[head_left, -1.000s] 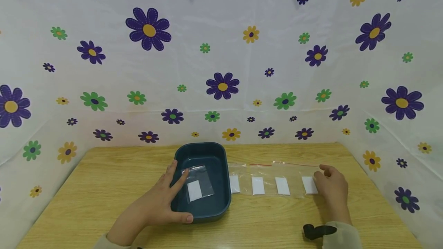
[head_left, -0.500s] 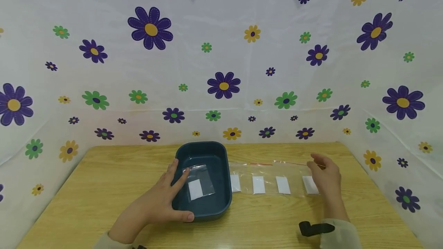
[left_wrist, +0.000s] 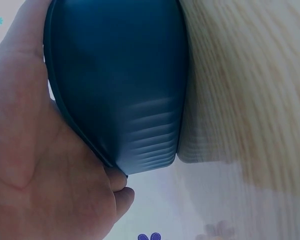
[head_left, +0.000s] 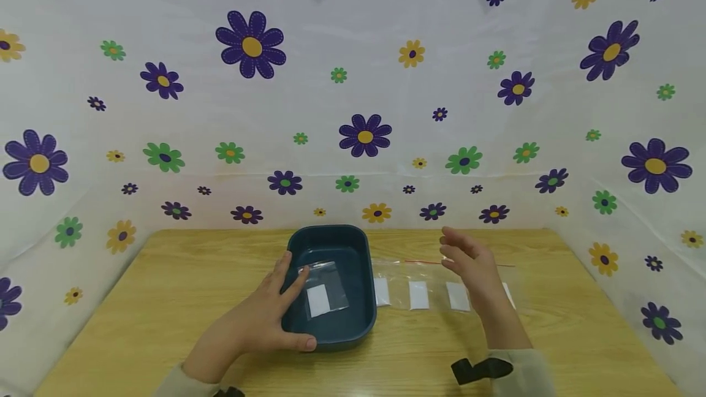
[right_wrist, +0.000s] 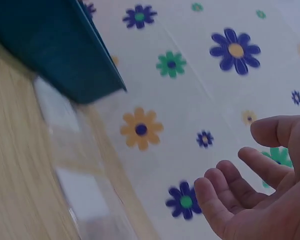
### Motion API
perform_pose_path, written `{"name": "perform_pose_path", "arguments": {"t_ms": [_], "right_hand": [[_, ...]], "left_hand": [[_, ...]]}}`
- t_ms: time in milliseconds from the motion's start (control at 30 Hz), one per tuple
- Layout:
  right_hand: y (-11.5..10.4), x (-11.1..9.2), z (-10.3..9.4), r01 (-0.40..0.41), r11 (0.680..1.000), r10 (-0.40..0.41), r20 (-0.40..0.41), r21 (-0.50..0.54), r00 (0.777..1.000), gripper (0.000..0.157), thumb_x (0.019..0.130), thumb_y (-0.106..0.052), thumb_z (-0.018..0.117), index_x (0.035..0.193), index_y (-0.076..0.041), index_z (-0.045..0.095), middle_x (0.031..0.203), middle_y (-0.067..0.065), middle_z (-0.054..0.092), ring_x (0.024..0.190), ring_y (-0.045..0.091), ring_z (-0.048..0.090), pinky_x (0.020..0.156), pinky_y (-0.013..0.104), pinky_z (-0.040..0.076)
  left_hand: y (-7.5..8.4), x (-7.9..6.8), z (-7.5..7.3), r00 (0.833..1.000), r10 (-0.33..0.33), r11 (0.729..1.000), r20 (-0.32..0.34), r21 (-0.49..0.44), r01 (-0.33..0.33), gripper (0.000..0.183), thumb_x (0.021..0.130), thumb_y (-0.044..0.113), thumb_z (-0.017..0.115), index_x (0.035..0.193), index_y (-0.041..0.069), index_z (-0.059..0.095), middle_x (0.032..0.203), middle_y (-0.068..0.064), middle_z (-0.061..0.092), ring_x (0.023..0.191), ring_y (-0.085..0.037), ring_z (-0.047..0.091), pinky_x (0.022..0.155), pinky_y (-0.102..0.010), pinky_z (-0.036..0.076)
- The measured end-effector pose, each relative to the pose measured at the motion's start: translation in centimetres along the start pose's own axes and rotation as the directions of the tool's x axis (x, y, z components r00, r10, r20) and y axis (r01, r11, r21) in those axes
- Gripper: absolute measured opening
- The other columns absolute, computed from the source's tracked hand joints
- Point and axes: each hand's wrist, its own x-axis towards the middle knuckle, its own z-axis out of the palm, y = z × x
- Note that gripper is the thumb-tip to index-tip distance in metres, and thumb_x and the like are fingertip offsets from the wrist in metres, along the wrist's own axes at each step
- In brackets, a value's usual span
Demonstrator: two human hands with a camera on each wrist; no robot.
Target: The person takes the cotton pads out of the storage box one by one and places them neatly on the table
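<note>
In the head view, my left hand (head_left: 265, 311) rests on the left rim of a dark blue rectangular tub (head_left: 346, 323), fingers spread straight and thumb along the front rim. The left wrist view shows the palm beside the outer wall of this tub (left_wrist: 120, 75). Inside lies a clear zip bag (head_left: 334, 280) with a white rectangle in it. My right hand (head_left: 471, 268) is raised over a row of similar zip bags, its fingers loosely bent. Nothing is between the fingers of this hand (right_wrist: 255, 190) in the right wrist view.
The bags, such as this one with a white rectangle (head_left: 419, 294), lie edge to edge from the tub's right side on the wooden table (head_left: 408, 348). Some show a red strip along the top. A white flower-print cloth (head_left: 309, 97) stands behind and on both sides.
My right hand has moved left and up from the rightmost bag, passing over the row. My left hand stays on the tub. The whole head view has shifted slightly.
</note>
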Motion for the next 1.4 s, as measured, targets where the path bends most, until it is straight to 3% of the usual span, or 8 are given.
{"name": "perform_pose_path", "arguments": {"t_ms": [167,333,533,700,933,1100,1400], "right_hand": [[-0.1,-0.6,2.9,-0.033,0.989,0.023,0.07,0.142,0.997,0.041,0.101,-0.012,0.057,0.14,-0.001,0.052,0.127,0.01,0.06,0.11,0.013,0.062,0.096,0.031,0.054],[-0.3,-1.0,5.9,-0.09,0.976,0.052,0.189,0.197,0.981,0.041,0.1,-0.013,0.058,0.139,-0.002,0.054,0.128,0.011,0.062,0.111,0.019,0.064,0.099,0.037,0.053],[-1.1,-1.0,9.0,-0.142,0.969,0.062,0.357,0.201,0.932,0.047,0.103,-0.018,0.055,0.145,0.0,0.047,0.137,0.017,0.059,0.125,0.031,0.058,0.102,0.04,0.05],[-1.7,-0.9,10.7,-0.175,0.968,0.081,0.431,0.181,0.898,0.049,0.102,-0.025,0.056,0.146,-0.005,0.048,0.139,0.016,0.058,0.126,0.03,0.058,0.103,0.041,0.05],[-1.9,-0.3,12.0,-0.206,0.965,0.113,0.451,0.163,0.886,0.051,0.103,-0.035,0.053,0.146,-0.007,0.048,0.139,0.014,0.058,0.125,0.028,0.059,0.104,0.041,0.049],[-1.6,0.2,12.7,-0.268,0.943,0.158,0.439,0.199,0.884,0.053,0.103,-0.04,0.051,0.145,-0.007,0.049,0.138,0.014,0.059,0.119,0.022,0.061,0.104,0.041,0.049],[-1.2,0.7,13.4,-0.293,0.933,0.192,0.401,0.209,0.896,0.056,0.103,-0.044,0.049,0.145,-0.007,0.05,0.138,0.014,0.059,0.12,0.024,0.061,0.105,0.044,0.048]], "left_hand": [[-0.1,0.2,0.3,1.0,0.003,1.0,0.012,-0.002,-0.003,0.118,0.069,0.082,0.066,0.161,0.026,0.018,0.166,-0.02,-0.008,0.146,-0.057,0.014,0.1,-0.073,0.038],[-0.1,0.3,0.3,1.0,0.004,1.0,0.006,0.0,-0.004,0.118,0.069,0.082,0.066,0.161,0.026,0.017,0.166,-0.021,-0.008,0.145,-0.057,0.015,0.099,-0.073,0.038],[-0.1,0.3,0.1,1.0,-0.013,1.0,0.017,0.014,0.013,0.119,0.069,0.083,0.065,0.161,0.027,0.016,0.166,-0.021,-0.009,0.146,-0.056,0.015,0.1,-0.072,0.038],[-0.2,-0.2,-0.1,1.0,-0.024,1.0,0.02,0.011,0.024,0.117,0.07,0.079,0.068,0.161,0.027,0.016,0.166,-0.021,-0.008,0.145,-0.057,0.016,0.101,-0.072,0.037],[-0.5,-0.2,0.0,0.999,-0.03,1.0,0.018,-0.003,0.03,0.117,0.07,0.08,0.068,0.161,0.028,0.016,0.166,-0.02,-0.008,0.146,-0.057,0.015,0.102,-0.073,0.036],[-0.4,-0.2,0.1,0.999,-0.037,0.999,0.025,-0.011,0.037,0.117,0.07,0.08,0.068,0.161,0.027,0.017,0.166,-0.019,-0.009,0.146,-0.056,0.014,0.103,-0.073,0.035],[0.1,0.1,0.0,1.0,-0.013,1.0,0.018,-0.002,0.013,0.116,0.071,0.079,0.067,0.161,0.028,0.016,0.166,-0.02,-0.009,0.145,-0.057,0.015,0.103,-0.073,0.035]]}}
